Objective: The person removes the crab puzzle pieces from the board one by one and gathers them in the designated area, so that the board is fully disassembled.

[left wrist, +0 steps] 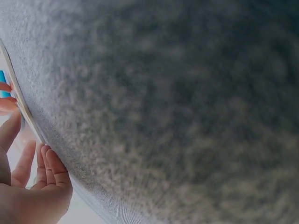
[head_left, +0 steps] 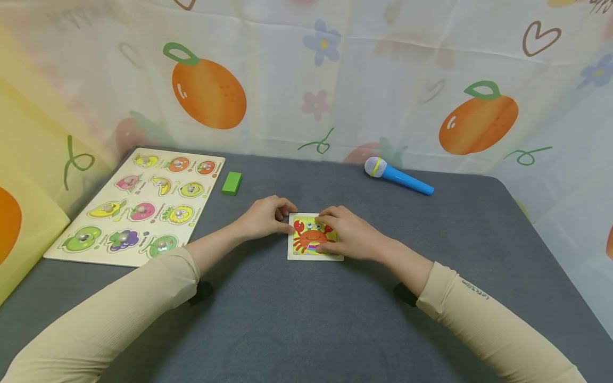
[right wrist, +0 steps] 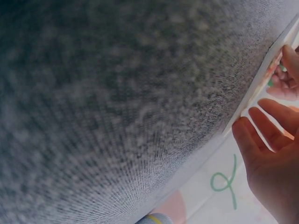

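A small square crab puzzle [head_left: 311, 239], with a red crab on yellow inside a pale border, lies flat on the grey table. At its left edge is my left hand [head_left: 263, 217], thumb by the border and forefinger near the top left corner. My right hand [head_left: 354, 232] reaches over the right side, its thumb on the picture and its fingers along the upper right, covering part of the crab. In the right wrist view, the right fingertips [right wrist: 238, 122] touch the board's edge. The left fingers [left wrist: 56, 163] look loosely bent in the left wrist view.
A wooden fruit peg puzzle [head_left: 148, 205] lies at the left of the table [head_left: 306, 319]. Beside it stands a green block [head_left: 232, 183]. A blue toy microphone [head_left: 402, 178] lies at the back right. A fruit-printed curtain [head_left: 273, 80] hangs behind.
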A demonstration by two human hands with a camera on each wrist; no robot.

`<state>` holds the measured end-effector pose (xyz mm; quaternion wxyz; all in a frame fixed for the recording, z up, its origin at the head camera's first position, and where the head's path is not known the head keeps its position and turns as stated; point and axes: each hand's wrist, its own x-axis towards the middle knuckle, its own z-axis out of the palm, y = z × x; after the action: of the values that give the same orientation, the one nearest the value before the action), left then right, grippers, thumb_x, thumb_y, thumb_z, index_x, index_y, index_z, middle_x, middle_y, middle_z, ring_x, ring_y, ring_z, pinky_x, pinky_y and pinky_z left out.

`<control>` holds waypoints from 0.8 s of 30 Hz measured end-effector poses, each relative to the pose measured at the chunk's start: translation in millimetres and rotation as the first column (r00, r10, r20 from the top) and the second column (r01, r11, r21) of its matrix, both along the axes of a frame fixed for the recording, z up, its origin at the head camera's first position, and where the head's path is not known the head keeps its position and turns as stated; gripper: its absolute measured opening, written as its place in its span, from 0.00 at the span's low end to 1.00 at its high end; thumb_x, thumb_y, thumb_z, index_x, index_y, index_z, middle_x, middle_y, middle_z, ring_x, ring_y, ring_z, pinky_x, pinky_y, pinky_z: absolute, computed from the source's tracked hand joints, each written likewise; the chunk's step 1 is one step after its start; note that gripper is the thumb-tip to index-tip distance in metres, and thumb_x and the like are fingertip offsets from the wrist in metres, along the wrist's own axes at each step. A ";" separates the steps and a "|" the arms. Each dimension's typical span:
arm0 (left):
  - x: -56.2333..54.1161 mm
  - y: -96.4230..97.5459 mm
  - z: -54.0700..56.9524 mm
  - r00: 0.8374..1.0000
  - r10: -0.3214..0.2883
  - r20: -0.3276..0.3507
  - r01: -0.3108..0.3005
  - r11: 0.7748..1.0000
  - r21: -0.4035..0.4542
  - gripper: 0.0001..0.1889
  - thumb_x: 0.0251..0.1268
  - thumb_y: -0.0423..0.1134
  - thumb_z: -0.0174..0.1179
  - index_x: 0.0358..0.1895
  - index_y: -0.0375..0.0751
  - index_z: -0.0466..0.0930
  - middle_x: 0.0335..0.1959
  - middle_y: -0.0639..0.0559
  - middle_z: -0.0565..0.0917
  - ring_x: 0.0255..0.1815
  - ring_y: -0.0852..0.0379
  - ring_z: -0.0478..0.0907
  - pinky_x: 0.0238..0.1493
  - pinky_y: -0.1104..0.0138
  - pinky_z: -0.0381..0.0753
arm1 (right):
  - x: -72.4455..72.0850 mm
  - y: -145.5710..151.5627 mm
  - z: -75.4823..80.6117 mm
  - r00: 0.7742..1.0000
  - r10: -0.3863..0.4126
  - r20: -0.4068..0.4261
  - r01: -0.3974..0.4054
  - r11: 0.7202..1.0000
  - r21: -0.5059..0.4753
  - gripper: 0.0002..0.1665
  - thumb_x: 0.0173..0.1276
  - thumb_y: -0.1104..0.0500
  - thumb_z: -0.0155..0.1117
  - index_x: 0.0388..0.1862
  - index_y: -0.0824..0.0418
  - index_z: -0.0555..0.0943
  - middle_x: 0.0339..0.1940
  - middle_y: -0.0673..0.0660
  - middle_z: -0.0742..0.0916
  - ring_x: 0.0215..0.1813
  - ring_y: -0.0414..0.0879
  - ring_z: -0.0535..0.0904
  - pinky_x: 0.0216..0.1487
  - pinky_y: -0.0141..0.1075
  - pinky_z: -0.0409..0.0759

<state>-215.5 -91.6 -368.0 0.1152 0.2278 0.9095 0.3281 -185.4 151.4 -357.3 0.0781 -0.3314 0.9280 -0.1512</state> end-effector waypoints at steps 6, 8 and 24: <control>1.1 0.3 -0.2 1.000 -0.008 -0.003 0.008 1.000 -0.010 0.24 0.56 0.40 0.72 0.57 0.38 0.81 0.44 0.44 0.79 0.44 0.52 0.76 0.47 0.63 0.77 | 0.6 -0.3 -1.1 1.000 0.017 -0.023 -0.017 1.000 0.008 0.36 0.63 0.43 0.71 0.64 0.62 0.78 0.64 0.59 0.79 0.62 0.52 0.74 0.64 0.45 0.77; 1.5 0.4 -0.4 1.000 -0.012 -0.005 0.011 1.000 -0.011 0.24 0.56 0.40 0.72 0.57 0.38 0.81 0.44 0.44 0.79 0.44 0.52 0.76 0.48 0.63 0.77 | 0.8 -0.2 -1.3 0.999 0.023 -0.032 -0.023 1.000 0.009 0.36 0.63 0.43 0.71 0.63 0.62 0.78 0.63 0.59 0.79 0.62 0.52 0.74 0.64 0.44 0.77; 3.1 4.9 -1.9 1.000 -0.002 0.018 0.002 1.000 -0.009 0.24 0.54 0.40 0.73 0.55 0.38 0.81 0.45 0.43 0.76 0.45 0.51 0.74 0.49 0.62 0.76 | 0.8 1.1 -2.0 0.998 0.044 -0.053 -0.043 0.999 0.020 0.34 0.65 0.44 0.69 0.62 0.63 0.79 0.63 0.59 0.80 0.61 0.52 0.74 0.63 0.45 0.77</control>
<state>-212.4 -86.8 -369.8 0.1245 0.2253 0.9097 0.3258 -184.6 152.5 -359.3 0.0596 -0.3549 0.9237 -0.1316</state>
